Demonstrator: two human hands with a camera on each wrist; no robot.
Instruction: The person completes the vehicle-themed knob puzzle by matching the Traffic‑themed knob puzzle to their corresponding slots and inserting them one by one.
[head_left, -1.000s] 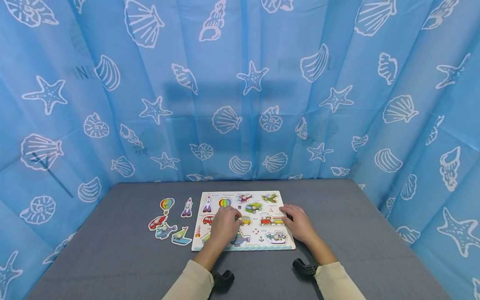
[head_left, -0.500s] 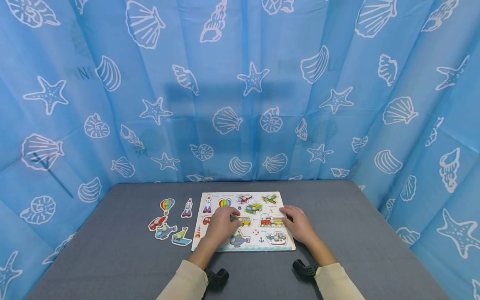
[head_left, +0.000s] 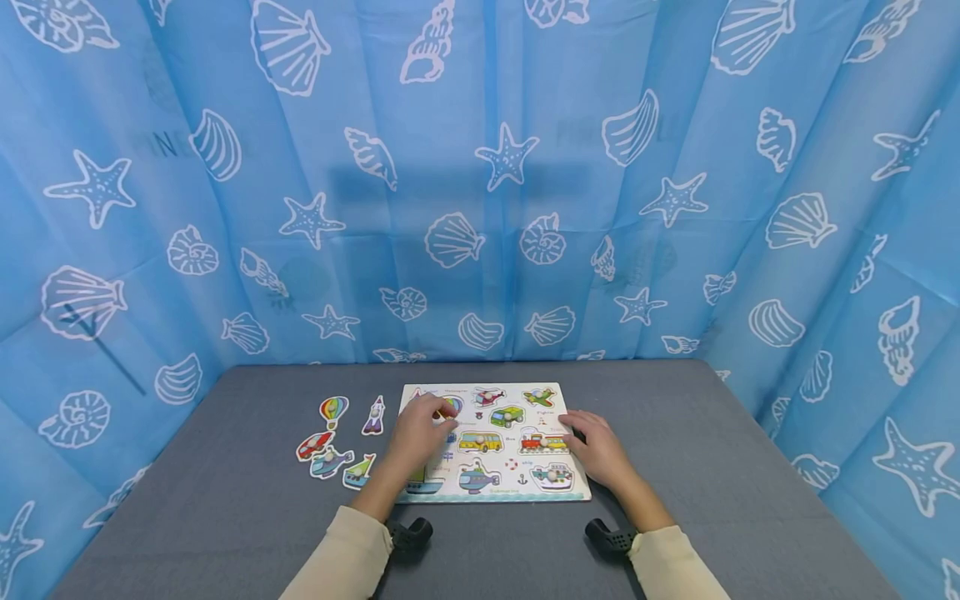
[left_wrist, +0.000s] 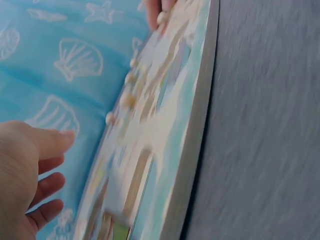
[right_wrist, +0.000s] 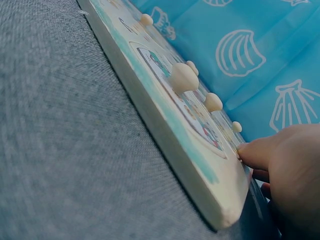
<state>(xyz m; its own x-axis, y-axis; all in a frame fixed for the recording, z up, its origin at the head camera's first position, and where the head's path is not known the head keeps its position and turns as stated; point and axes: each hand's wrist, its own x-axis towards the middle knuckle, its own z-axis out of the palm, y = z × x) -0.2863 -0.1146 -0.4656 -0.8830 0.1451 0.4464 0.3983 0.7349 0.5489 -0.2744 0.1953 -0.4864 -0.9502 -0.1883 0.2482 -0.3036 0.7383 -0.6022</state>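
A wooden knob puzzle board lies flat on the grey table. Helicopter, plane, truck, bus, train and ship pieces sit in it. My left hand hovers over the board's left part, fingers relaxed and apart, holding nothing; it hides the printed shapes beneath. At the right edge rests my right hand. In the right wrist view its thumb touches the board's top, other fingers beside the edge, partly hidden.
Left of the board lie loose knobbed pieces: a balloon, a rocket, a red car, a submarine and a sailboat. Some of these touch or overlap. A blue shell-patterned curtain hangs behind the table.
My left hand has moved left, off the bus piece, which now shows fully in the board. The right hand stays at the board's right edge.
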